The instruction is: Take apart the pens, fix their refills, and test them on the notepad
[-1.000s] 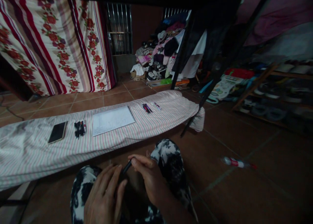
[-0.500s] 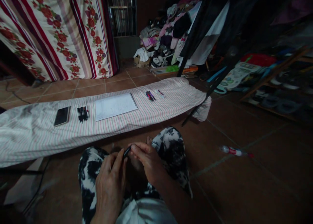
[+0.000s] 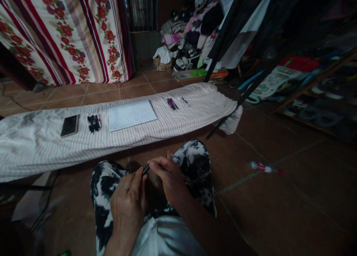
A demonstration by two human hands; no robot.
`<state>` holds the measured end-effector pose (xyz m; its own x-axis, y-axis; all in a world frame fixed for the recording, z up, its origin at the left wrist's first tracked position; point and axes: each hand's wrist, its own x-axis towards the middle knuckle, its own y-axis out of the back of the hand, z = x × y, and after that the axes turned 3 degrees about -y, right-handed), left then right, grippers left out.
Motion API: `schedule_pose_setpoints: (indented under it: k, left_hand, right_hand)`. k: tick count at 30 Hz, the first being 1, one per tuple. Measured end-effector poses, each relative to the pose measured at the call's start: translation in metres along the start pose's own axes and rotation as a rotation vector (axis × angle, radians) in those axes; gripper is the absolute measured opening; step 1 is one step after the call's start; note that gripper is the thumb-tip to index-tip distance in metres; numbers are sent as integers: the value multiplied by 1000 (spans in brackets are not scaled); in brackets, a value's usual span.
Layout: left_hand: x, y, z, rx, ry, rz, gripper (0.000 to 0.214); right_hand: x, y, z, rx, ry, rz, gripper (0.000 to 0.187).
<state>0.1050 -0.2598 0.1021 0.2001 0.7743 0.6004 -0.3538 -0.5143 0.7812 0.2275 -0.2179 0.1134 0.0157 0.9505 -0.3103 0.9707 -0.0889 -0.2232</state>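
Observation:
Both my hands meet over my lap, above knees in black-and-white patterned trousers. My right hand (image 3: 164,176) pinches a black pen (image 3: 145,169) at its upper end. My left hand (image 3: 128,202) is curled, its fingertips on the pen's lower end. In front of me a striped cloth (image 3: 33,152) lies on the floor. On it lie a spiral notebook (image 3: 131,115), a group of black pens (image 3: 93,122), a phone (image 3: 69,125) and more pens (image 3: 175,103) to the right.
A small bottle with a red label (image 3: 263,168) lies on the brown tiles to my right. A floral sheet (image 3: 64,32) hangs at the back left. A pile of clothes (image 3: 189,36) and a dark metal frame (image 3: 237,99) stand behind.
The view has tilted down, so the cloth and its things appear higher. My left fingers have closed in on the pen that my right hand holds.

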Motion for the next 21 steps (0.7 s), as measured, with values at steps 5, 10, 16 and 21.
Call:
schedule_pose_setpoints:
  k: [5,10,16,21]
  left_hand:
    - [-3,2,0,8,7,-10,22]
    - [-4,4,-1,-15,6,-33,21]
    - [-2,6,-2,-131,68,-43,22]
    - [1,2,0,-243,207,-76,26]
  right_hand:
    - [-4,-4,-1,27,4,23,15]
    - [-7,-6,1,52,33,12,12]
    - [-6,-3,0,37,70,-14,10]
    - [-3,-3,1,49,17,-75,18]
